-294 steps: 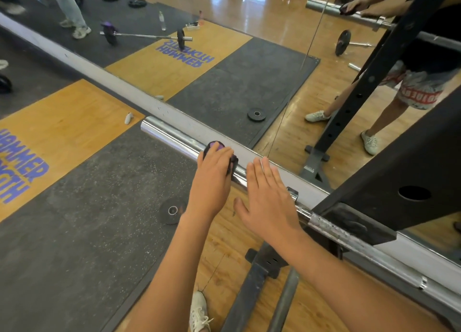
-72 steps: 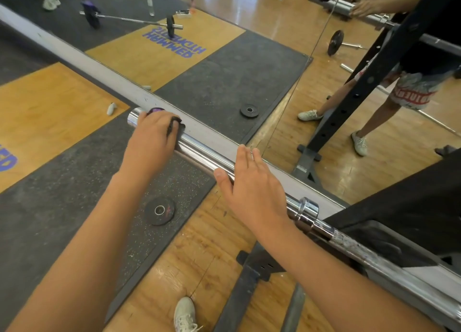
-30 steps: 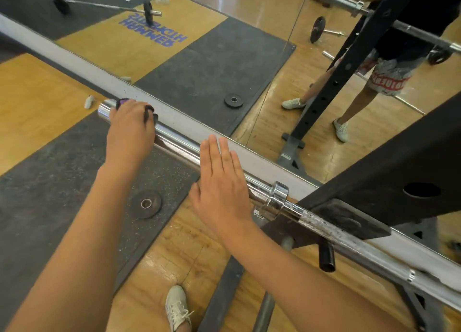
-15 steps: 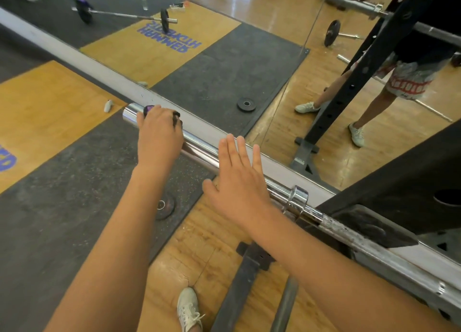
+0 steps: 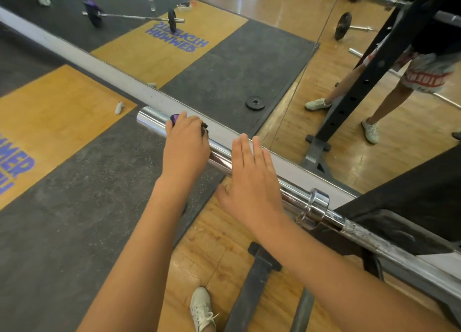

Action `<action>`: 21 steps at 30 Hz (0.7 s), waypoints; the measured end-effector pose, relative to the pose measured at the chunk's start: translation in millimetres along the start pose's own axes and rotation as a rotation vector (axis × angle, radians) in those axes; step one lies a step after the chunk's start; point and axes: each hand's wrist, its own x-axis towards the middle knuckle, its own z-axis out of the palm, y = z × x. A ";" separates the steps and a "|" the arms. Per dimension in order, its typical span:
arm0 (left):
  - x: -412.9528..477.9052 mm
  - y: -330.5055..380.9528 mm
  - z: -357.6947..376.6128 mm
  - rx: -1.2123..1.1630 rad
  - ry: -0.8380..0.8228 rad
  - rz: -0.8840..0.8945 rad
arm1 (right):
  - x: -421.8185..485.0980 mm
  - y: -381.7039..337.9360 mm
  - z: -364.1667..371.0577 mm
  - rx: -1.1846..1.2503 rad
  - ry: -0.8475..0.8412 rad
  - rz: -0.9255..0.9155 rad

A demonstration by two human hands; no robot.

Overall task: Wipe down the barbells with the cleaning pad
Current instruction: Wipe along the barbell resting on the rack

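Gym, racked barbell, lifting platform, wall mirror

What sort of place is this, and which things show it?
Most likely a gym's weights area: a chrome barbell rests on a black rack, and a rubber-and-wood lifting platform lies below.

Wood floor; grey rubber mat beside yellow platform panel; small white object on panel; rack foot on wood.

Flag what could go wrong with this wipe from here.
The left hand holds the cleaning pad close to the free end of the barbell sleeve; a longer stroke may slide off. The right hand lies flat on the sleeve, not gripping, so it may roll; the stretch beneath it could go unwiped.
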 end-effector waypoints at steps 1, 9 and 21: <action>1.2 2.4 1.6 0.031 0.000 0.002 | -3.3 -1.9 2.6 -0.008 0.023 -0.010; 18.0 -17.5 -5.0 0.034 0.046 0.010 | -12.5 -4.9 7.0 -0.048 0.020 -0.037; -19.3 -33.2 -11.1 -0.196 0.048 0.109 | -10.7 -3.0 -6.8 -0.018 -0.084 -0.046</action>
